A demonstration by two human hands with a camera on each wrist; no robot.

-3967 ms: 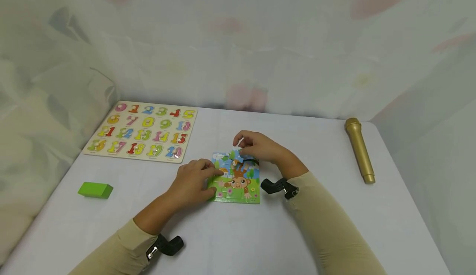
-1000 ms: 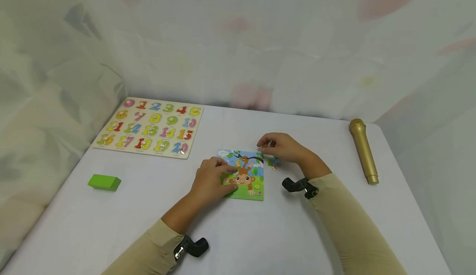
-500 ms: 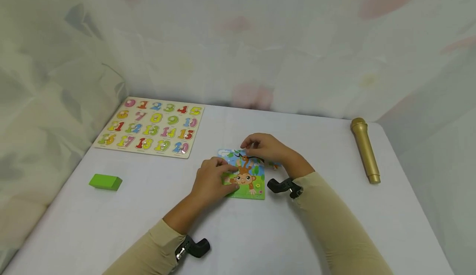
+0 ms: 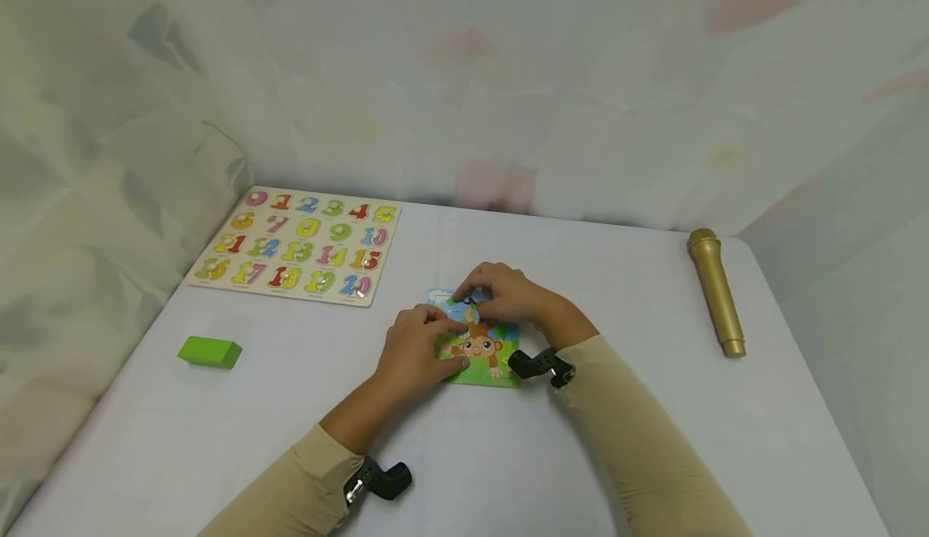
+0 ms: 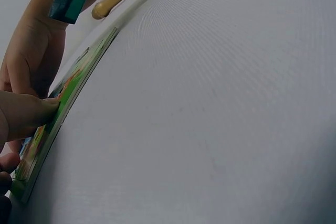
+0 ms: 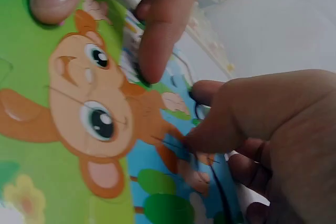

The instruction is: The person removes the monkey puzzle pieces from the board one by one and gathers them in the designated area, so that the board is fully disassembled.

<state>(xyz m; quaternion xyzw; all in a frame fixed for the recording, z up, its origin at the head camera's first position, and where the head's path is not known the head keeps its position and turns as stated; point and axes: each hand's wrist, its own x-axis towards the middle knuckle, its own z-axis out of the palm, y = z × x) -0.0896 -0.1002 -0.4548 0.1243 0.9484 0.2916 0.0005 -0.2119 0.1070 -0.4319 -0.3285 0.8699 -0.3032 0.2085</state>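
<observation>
A small square jigsaw puzzle (image 4: 475, 373) with a monkey picture lies at the middle of the table. My left hand (image 4: 415, 347) rests on its left side, with the thumb and index fingertip pressing the picture. Above the monkey's head, my right hand (image 4: 506, 293) pinches a blue puzzle piece (image 4: 465, 311) between thumb and index finger at the puzzle's upper part. The right wrist view shows the monkey's face (image 6: 92, 95) close up, between the two hands. Whether the pinched piece is fully lifted is hard to tell.
A wooden number board (image 4: 293, 247) lies at the back left, with a green block (image 4: 209, 351) in front of it. At the right lies a gold microphone (image 4: 717, 295). Patterned cloth (image 4: 566, 93) hangs behind the white table.
A loose piece that my right hand held four seconds ago was later seen right of the puzzle. Since then the right hand has moved left, back over the puzzle. The left hand stays put.
</observation>
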